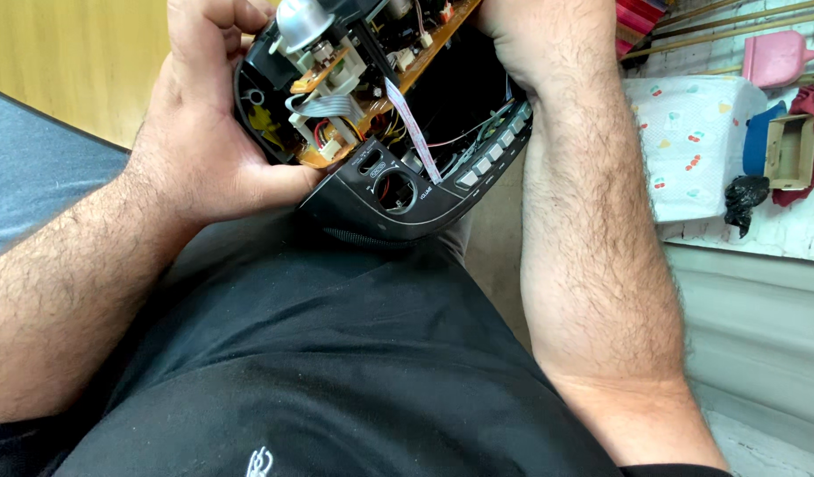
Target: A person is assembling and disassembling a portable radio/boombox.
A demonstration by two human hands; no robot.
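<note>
We hold the opened black plastic audio unit with its exposed brown circuit board over our lap, left hand cupping its rounded end, right hand clamped on the far edge. Best keep the white flat ribbon cable slack and untwisted.

At about three o'clock, on the pale surface at the right, a small open cardboard box of brown colour lies against something dark red. Just beside it, toward nine o'clock, lies a big soft package, white with small red and green marks. Under its corner sits a crumpled black bag.
</note>
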